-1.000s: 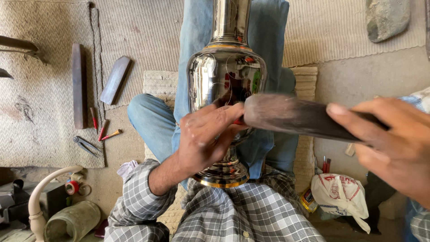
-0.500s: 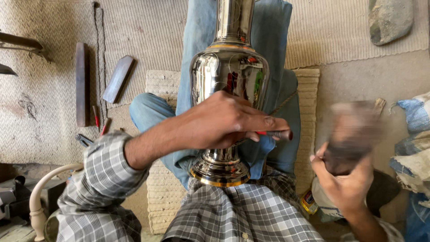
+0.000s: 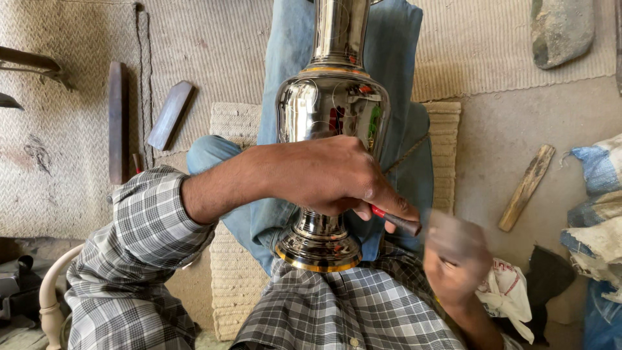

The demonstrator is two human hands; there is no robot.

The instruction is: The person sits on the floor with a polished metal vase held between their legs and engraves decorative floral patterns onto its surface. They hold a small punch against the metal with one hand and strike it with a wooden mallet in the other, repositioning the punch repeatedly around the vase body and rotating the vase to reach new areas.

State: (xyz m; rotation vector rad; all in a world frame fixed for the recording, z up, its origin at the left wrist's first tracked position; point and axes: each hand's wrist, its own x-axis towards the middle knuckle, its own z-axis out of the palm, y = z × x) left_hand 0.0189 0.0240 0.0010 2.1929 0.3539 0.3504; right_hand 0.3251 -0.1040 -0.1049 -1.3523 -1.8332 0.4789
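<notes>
**Hands at a polished metal vase: holdings, edges, free room**

Left hand (image 3: 330,175): fingers curled down and closed, pinching a short dark punch-like tool with a red band (image 3: 396,220) between thumb and fingertips. The tool's tip juts out to the right of the knuckles. The palm and heel lie across the belly of the tall, mirror-bright silver metal vase with a brass-coloured foot ring (image 3: 334,104), touching it.

Right hand (image 3: 457,256): blurred by motion, low and to the right of the left hand, just beside the tool's tip. Fingers appear bunched, but whether they grip anything cannot be told.

Vase: lies lengthwise along the blue-jeaned legs (image 3: 285,71), foot toward the checked grey shirt (image 3: 350,311), neck pointing away past the top edge of the view. It sits directly beneath the left hand.

Surroundings, relative to the hands:
- Under the legs, a pale woven mat (image 3: 447,136); its right edge ends just above the right hand.
- Right of the right hand, on bare concrete floor (image 3: 505,129), a flat wooden stick (image 3: 526,186), well apart.
- Below right, a crumpled white cloth (image 3: 505,295) just beside the right wrist.
- Far left of the left forearm, two dark flat metal bars (image 3: 118,123), well apart.
- Open floor shows between the mat's right edge and the wooden stick.
</notes>
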